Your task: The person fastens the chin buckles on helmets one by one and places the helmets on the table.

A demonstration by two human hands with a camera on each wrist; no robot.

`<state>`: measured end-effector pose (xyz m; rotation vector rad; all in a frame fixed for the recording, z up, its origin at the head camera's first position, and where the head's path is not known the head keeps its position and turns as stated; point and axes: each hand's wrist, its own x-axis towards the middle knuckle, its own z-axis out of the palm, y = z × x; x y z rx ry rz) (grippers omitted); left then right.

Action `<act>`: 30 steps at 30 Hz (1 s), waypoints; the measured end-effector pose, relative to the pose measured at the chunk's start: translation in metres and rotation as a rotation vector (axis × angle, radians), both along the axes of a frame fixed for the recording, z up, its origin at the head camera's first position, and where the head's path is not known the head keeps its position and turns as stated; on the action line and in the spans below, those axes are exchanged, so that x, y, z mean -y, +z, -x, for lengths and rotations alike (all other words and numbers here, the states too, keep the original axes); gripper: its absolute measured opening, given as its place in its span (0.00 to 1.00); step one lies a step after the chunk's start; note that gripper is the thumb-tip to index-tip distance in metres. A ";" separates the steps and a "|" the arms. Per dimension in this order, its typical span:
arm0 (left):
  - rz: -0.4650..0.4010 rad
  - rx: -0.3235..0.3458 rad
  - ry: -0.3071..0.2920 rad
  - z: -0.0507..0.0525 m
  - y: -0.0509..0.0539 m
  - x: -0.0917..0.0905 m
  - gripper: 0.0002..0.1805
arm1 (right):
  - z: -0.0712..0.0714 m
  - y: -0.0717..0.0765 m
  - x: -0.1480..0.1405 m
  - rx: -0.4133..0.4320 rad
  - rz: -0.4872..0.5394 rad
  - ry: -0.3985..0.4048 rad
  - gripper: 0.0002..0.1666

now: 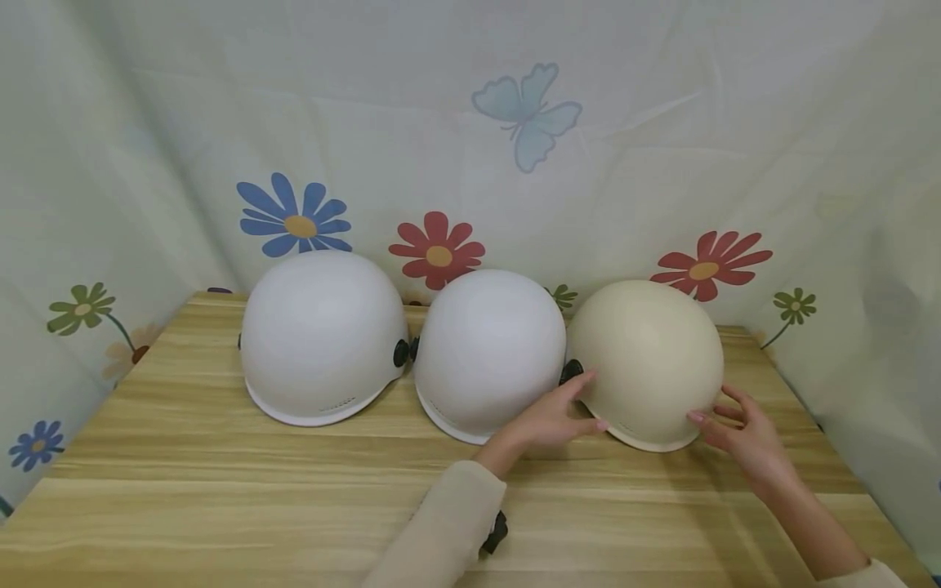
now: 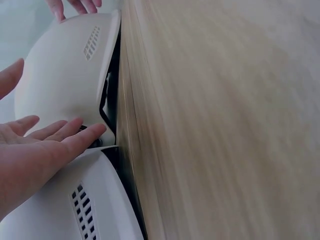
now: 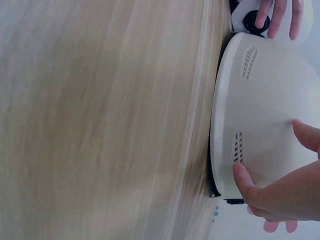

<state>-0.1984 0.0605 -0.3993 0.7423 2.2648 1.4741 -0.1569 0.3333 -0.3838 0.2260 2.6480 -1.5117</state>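
A cream helmet (image 1: 647, 359) sits dome up on the wooden table, rightmost in a row of helmets. My left hand (image 1: 555, 416) is at its left side, fingers spread and mostly straight, by the gap beside the middle white helmet (image 1: 488, 351). On the opposite side, my right hand (image 1: 746, 433) has its thumb and fingers apart at the cream shell, near its lower edge. In the right wrist view, a fingertip lies by the vent slots (image 3: 238, 147). Neither hand curls round the helmet. Whether the left fingertips touch it, I cannot tell.
Another white helmet (image 1: 323, 335) stands at the left end of the row. Black round side knobs (image 1: 400, 353) show between the helmets. Behind them hangs a pale curtain (image 1: 412, 122) with flowers and a butterfly. A small black object (image 1: 496, 532) is beside my left sleeve.
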 end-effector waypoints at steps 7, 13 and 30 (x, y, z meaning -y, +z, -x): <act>-0.001 0.022 -0.016 -0.002 0.003 0.008 0.39 | -0.006 0.005 0.011 -0.085 -0.023 -0.077 0.50; 0.011 0.045 -0.035 -0.007 0.006 0.017 0.35 | -0.009 0.011 0.020 -0.150 -0.068 -0.094 0.42; -0.030 0.051 -0.097 -0.013 0.016 0.052 0.28 | -0.009 0.018 0.038 -0.280 -0.061 0.031 0.29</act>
